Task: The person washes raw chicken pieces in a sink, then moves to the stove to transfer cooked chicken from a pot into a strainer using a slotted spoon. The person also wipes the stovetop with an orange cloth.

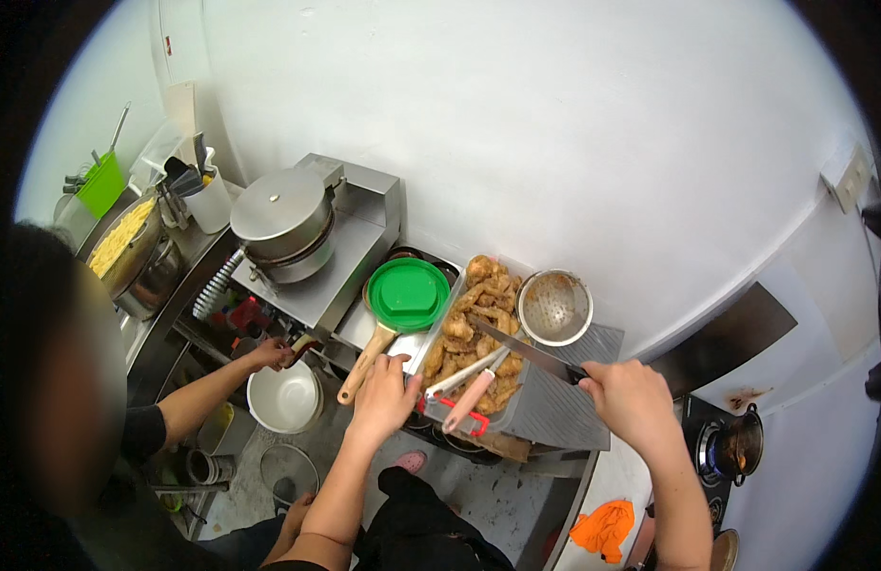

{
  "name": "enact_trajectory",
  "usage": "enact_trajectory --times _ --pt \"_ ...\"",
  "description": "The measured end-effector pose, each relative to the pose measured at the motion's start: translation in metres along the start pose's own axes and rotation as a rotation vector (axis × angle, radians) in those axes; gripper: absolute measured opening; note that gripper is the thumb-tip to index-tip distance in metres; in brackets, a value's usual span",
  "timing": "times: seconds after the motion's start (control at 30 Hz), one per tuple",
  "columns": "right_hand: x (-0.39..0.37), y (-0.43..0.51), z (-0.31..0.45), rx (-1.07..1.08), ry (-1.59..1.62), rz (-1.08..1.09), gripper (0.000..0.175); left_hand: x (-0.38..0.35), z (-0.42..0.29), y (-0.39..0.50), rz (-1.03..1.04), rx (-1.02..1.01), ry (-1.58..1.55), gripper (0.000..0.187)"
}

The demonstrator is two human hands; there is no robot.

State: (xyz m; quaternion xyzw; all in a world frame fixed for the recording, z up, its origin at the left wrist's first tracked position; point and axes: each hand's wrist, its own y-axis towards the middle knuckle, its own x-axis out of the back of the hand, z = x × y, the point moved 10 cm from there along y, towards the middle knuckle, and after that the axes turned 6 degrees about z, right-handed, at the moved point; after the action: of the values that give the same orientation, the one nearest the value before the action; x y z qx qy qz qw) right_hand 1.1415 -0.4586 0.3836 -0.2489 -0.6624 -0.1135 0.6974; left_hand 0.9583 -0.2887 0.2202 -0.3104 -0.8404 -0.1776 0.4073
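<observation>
My right hand (626,400) grips the black handle of a kitchen knife (529,350). Its blade reaches left over browned, fried-looking chicken pieces (476,335) heaped in a clear plastic tub (440,321). At the tub's near left corner is my left hand (383,396), fingers bent, beside the wooden handle of a pan (372,360); its grip is hidden. A green lid (408,294) covers that pan. A metal strainer (554,307) leans at the tub's right side. Across the chicken lies a pink-handled utensil (469,401), near the tub's red clip handle (478,426).
A co-worker stands close at left, one hand (272,353) near a white bucket (283,396). A round waffle-maker-like appliance (279,214) stands behind. At right, a pot (740,446) sits over a lit burner (710,457), near an orange cloth (604,529).
</observation>
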Motion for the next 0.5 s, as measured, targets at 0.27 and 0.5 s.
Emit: enact_trajectory --times 0.27,0.5 --pt "0.048 0.091 0.075 0.156 -0.362 0.225 0.023 -0.038 0.037 0.053 0.291 -0.137 -0.12 0.032" --pt "0.084 0.133 0.09 0.135 -0.457 0.342 0.017 -0.06 0.046 0.066 0.555 -0.064 -0.407 0.034"
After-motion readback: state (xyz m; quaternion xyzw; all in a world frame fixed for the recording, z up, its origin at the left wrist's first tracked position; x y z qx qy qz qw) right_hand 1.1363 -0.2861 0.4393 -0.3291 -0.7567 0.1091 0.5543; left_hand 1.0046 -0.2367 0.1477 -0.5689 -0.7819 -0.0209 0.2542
